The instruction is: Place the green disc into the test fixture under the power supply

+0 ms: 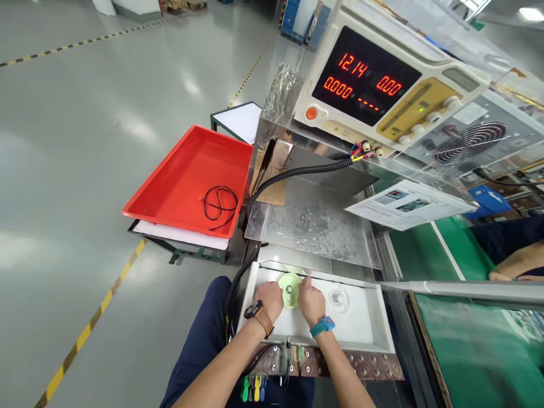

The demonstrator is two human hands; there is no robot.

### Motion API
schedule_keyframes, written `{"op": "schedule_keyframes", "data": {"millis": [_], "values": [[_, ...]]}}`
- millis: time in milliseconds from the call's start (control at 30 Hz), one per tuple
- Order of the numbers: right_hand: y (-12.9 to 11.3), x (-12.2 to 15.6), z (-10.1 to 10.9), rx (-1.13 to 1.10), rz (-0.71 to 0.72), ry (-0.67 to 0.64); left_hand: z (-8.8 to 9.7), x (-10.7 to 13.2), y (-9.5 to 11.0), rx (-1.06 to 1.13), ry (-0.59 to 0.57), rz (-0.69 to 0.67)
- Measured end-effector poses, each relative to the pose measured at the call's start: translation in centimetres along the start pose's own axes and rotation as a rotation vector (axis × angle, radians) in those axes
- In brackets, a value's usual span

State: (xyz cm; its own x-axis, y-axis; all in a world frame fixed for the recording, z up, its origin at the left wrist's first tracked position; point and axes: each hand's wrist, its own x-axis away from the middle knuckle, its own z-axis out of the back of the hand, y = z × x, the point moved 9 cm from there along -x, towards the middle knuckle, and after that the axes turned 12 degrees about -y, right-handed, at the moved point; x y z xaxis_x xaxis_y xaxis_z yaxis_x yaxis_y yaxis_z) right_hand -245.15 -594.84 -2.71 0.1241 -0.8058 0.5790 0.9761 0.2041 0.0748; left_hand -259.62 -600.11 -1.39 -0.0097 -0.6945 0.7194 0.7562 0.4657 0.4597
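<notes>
A pale green round dish-like piece (290,290) with a small ring at its centre is between my two hands, over a shallow white tray (372,334). My left hand (271,298), with a dark watch at its wrist, is closed on the piece's left edge. My right hand (311,301), with a teal band at the wrist, grips the right edge, thumb pointing up. The fingertips under the rim are hidden. Just right of my right hand, a white round piece (340,298) with a raised centre lies in the tray.
Left stands a red bin (187,175) with a black cable (219,207) inside. A power supply (374,79) with lit red digits sits above. A studded brown strip (369,365) with coloured clips (255,390) borders the tray. Another person's arm (518,263) reaches over the green belt (476,340).
</notes>
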Motion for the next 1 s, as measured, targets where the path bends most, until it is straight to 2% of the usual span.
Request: {"op": "schedule_keyframes", "data": {"millis": [133,333,533,800,1000], "values": [[-0.4,-0.1,0.2,0.06,0.03,-0.009,-0.4,-1.2,-0.2,-0.055,0.001,0.017],[-0.9,-0.2,0.7,0.07,0.083,-0.051,-0.1,-1.1,-0.3,-0.115,0.046,0.055],[-0.4,-0.4,0.7,0.08,0.055,-0.001,0.3,-1.4,0.5,-0.174,0.059,0.032],[-0.6,-0.9,1.0,0.128,0.21,-0.009,0.1,-1.7,0.6,-0.239,0.067,0.046],[-1.2,-1.2,1.1,0.167,0.214,0.003,-0.2,-1.8,0.2,-0.253,0.087,0.069]]}}
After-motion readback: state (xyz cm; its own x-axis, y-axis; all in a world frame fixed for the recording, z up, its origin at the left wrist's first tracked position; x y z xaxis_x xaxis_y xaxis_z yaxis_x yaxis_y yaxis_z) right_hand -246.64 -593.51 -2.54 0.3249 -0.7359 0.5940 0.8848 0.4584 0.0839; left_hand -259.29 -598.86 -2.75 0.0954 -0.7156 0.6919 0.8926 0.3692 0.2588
